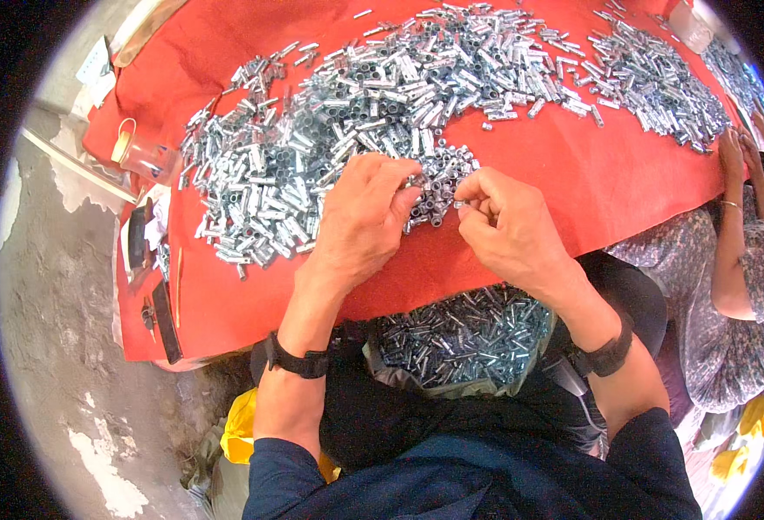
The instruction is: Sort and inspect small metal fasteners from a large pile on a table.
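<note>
From here I see both bare hands working at the near edge of a wide heap of small shiny silver metal tubes (356,113) spread over a red cloth-covered table (572,182). My left hand (360,221) lies palm down on the near fringe of the heap, its fingers curled over a small cluster of tubes; I cannot tell whether it actually grips any or merely rests on them. My right hand (507,230) sits just to the right, thumb and forefinger pinched closed on one small silver tube at their tips, close beside the left fingertips. Nearer to me, below the table edge and between my forearms, a grey fabric bag in the lap (373,360) is filled with more of the same tubes. I judge these pieces to be rigid and light singly, smooth and rather slippery, prone to roll on the cloth, and not fragile; a fingertip pinch across the middle of the barrel looks the surest hold, since the ends are open and narrow. A second, smaller heap of tubes (659,82) lies far right, where another person's hand (733,152) rests at the table edge. A clear plastic cup (149,159) stands at the far left of the cloth.
</note>
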